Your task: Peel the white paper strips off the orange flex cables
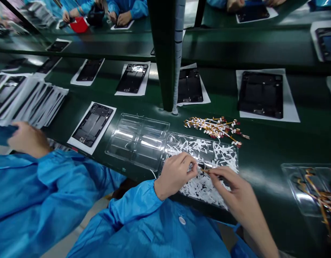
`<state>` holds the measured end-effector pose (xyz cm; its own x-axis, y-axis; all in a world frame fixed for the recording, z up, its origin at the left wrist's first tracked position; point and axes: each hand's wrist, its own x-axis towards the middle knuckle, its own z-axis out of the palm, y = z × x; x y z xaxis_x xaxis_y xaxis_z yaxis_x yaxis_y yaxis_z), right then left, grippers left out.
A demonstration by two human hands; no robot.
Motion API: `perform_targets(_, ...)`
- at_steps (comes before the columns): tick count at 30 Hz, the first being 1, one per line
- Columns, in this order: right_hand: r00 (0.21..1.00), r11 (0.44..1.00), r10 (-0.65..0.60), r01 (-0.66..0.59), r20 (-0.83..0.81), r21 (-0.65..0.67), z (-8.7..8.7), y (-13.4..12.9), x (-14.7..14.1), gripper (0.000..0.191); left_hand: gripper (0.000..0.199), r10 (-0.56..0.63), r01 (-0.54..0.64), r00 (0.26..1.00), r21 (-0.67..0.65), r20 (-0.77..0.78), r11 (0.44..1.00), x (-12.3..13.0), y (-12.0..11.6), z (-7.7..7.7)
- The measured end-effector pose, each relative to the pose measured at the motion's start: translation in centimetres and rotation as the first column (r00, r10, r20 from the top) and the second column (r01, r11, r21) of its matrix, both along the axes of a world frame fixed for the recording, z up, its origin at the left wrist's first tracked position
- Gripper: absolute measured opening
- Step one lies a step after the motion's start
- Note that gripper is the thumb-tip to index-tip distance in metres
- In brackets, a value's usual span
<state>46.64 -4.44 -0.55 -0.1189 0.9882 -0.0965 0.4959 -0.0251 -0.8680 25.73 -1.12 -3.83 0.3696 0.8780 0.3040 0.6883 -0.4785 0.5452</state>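
The work under my hands looks well under way, though not finished. My right hand (236, 186) pinches a thin golden strip (205, 171) between thumb and finger, held just above a see-through tray (205, 156). My left hand (177, 172) is just beside the strip's other end, its thumb and forefinger pressed together – whether they have hold of anything there, I cannot tell. Loose white scraps (203, 193) lie thick across the tray below, and from that amount I judge that a good deal is done. Just behind it, on the green desk (262, 150), is a heap of orange strips (212, 127) with white tabs showing all through it; I take these as the share that is left, apart from the one I am holding. Off to my right, a second tray (305, 208) carries more orange-brown strips (320, 195), and I make out no white tabs on them, so they look to me like the done ones – but the view cuts that tray off, so I cannot say how many it has. To the left of the scraps is a third see-through tray (137, 143), and farther off black panels (260, 94) rest on white sheets.
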Motion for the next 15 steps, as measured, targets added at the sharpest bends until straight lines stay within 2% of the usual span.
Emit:
perform_targets(3, 0.997, 0.998, -0.057, 0.055, 0.053, 0.039, 1.4, -0.5, 3.2, 0.024, 0.011, 0.019, -0.02, 0.993, -0.003, -0.113, 1.0, -0.9, 0.4, -0.5)
perform_targets(5, 0.991, 0.996, -0.067, 0.061, 0.115, 0.058, 2.4, -0.6, 5.0, 0.036, 0.015, 0.009, -0.01, 0.993, -0.01, -0.115, 1.0, -1.4, 0.6, -0.2)
perform_targets(8, 0.986, 0.994, 0.015, -0.033, 0.165, 0.102, 3.2, 0.2, 5.4, 0.06, 0.031, -0.077, 0.092, 0.992, -0.155, 0.102, 0.984, -1.4, 0.7, 1.5)
perform_targets(10, 0.98, 0.982, 0.131, -0.15, 0.151, 0.118, 3.2, 1.1, 4.2, 0.062, 0.036, -0.155, 0.254, 0.928, -0.272, 0.338, 0.928, -0.8, 0.8, 2.8)
perform_targets(12, 0.963, 0.96, 0.236, -0.252, 0.13, 0.121, 2.9, 1.9, 2.6, 0.058, 0.032, -0.188, 0.365, 0.853, -0.3, 0.486, 0.881, 0.0, 0.9, 3.7)
perform_targets(13, 0.956, 0.952, 0.263, -0.279, 0.128, 0.128, 2.8, 2.1, 1.8, 0.056, 0.025, -0.177, 0.368, 0.838, -0.295, 0.517, 0.882, 0.3, 0.9, 3.9)
perform_targets(15, 0.954, 0.945, 0.259, -0.283, 0.153, 0.164, 2.5, 2.2, 0.9, 0.053, 0.011, -0.1, 0.302, 0.837, -0.302, 0.538, 0.904, 0.6, 0.9, 3.9)
